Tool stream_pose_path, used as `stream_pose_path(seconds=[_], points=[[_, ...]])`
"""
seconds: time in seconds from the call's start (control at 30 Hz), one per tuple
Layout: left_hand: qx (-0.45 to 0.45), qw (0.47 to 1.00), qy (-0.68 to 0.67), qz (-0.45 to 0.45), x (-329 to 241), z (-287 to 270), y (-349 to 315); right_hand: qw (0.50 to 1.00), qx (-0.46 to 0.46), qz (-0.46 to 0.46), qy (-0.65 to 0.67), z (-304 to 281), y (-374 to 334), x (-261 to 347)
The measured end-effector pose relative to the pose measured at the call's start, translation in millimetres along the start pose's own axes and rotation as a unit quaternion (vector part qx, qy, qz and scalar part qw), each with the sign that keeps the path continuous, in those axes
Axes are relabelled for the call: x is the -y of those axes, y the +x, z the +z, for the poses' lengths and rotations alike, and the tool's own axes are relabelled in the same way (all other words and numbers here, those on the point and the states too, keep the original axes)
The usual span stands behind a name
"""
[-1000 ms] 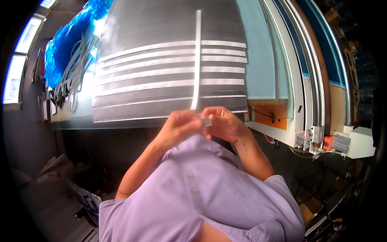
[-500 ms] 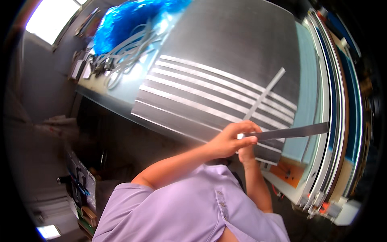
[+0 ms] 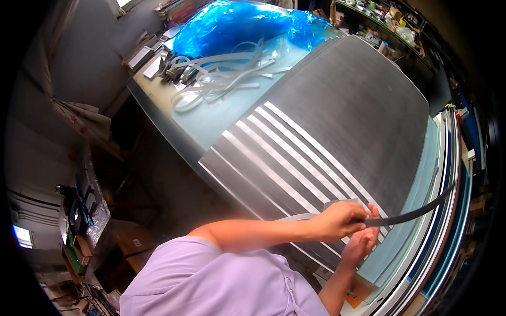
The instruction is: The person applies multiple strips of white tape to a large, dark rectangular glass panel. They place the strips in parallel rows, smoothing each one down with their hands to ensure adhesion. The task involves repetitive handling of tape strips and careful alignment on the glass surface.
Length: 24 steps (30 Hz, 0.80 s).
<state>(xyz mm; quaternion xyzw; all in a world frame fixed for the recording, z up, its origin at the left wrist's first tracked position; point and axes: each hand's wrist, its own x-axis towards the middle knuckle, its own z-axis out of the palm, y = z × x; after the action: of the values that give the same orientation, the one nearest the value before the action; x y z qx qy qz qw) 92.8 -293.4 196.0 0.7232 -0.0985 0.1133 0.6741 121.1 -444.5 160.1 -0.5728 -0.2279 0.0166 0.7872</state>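
Dim grey walls (image 3: pixel 89 68) and a cluttered shelf (image 3: pixel 416 31) frame our workplace in the head view. Before us, a pale tabletop (image 3: pixel 197 124) carries crumpled blue film (image 3: pixel 226 31), a tangle of loose white bands (image 3: pixel 226 79) beside it, and a broad dark sheet (image 3: pixel 369 110) with white strips (image 3: pixel 263 166) lying across its near part, roughly side by side. Along the right edge we see a machine's long rails (image 3: pixel 440 231). Down at the left, a brown box (image 3: pixel 129 242) bears a small pale mark, too small for us to read; we make out no other lettering. Our left hand (image 3: pixel 341 220) reaches across above the sheet's near right corner, its thumb and fingers pinching a dark strip (image 3: pixel 408 218), which runs out to the right in an upward curve, over the rails. Our right hand (image 3: pixel 360 244) is just below, its fingers raised beside the strip, partly hidden behind it; we cannot tell whether they grip it. A lilac shirt (image 3: pixel 211 279) fills the lower foreground.
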Motion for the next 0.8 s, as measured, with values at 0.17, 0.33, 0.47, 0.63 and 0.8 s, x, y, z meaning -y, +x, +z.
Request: stream_pose_path(seconds=[0.17,0.33,0.47,0.63,0.8], points=[[0.19,0.972,0.032,-0.135,46.7,-61.0,7.6,0.992,-0.028,0.025,-0.117,-38.3,18.0,22.7],[-0.08,0.978,0.121,-0.149,115.2,-304.2,84.9,0.985,-0.165,0.034,0.041,-166.1,-21.6,56.1],[-0.545,0.811,0.108,-0.183,102.3,-455.3,135.8,0.912,-0.316,0.102,0.241,-212.2,-69.2,23.7],[-0.289,0.82,0.494,0.003,164.0,-323.8,109.1,0.919,-0.263,0.204,0.211,-111.9,-89.4,-54.8],[0.232,0.932,0.278,-0.017,126.1,-45.3,0.2,0.873,-0.322,0.307,0.199,-54.6,-103.0,-96.2]])
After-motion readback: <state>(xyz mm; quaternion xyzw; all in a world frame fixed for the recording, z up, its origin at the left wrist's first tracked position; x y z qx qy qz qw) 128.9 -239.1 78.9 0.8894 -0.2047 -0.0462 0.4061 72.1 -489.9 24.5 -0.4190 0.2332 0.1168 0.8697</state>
